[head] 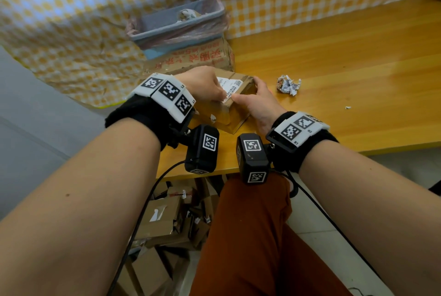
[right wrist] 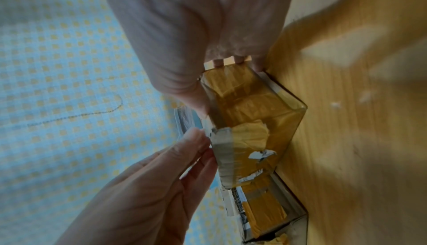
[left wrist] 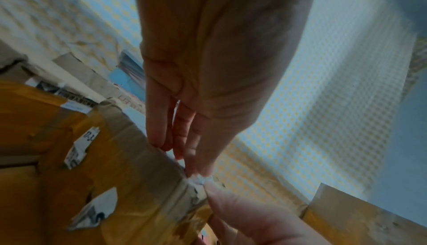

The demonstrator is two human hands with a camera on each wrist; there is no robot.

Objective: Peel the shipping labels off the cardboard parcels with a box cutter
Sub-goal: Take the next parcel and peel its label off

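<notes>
A small cardboard parcel point(head: 226, 114) wrapped in yellow tape sits on the wooden table point(head: 346, 62). A white shipping label point(head: 231, 86) lies on its top face. My left hand point(head: 222, 97) pinches the label's near edge point(left wrist: 198, 178) between thumb and fingertips at the parcel's corner. My right hand point(head: 247, 89) grips the parcel, thumb point(right wrist: 193, 101) on the near side and fingers point(right wrist: 239, 60) hooked over the far edge. Torn label scraps point(right wrist: 262, 154) cling to the parcel's side point(left wrist: 92, 210). No box cutter is in view.
A crumpled label ball point(head: 288, 84) and a small paper scrap point(head: 348, 107) lie on the table to the right. Behind the parcel a bag-lined bin point(head: 179, 24) stands on a larger carton point(head: 198, 56). Several cartons point(head: 164, 219) are piled under the table.
</notes>
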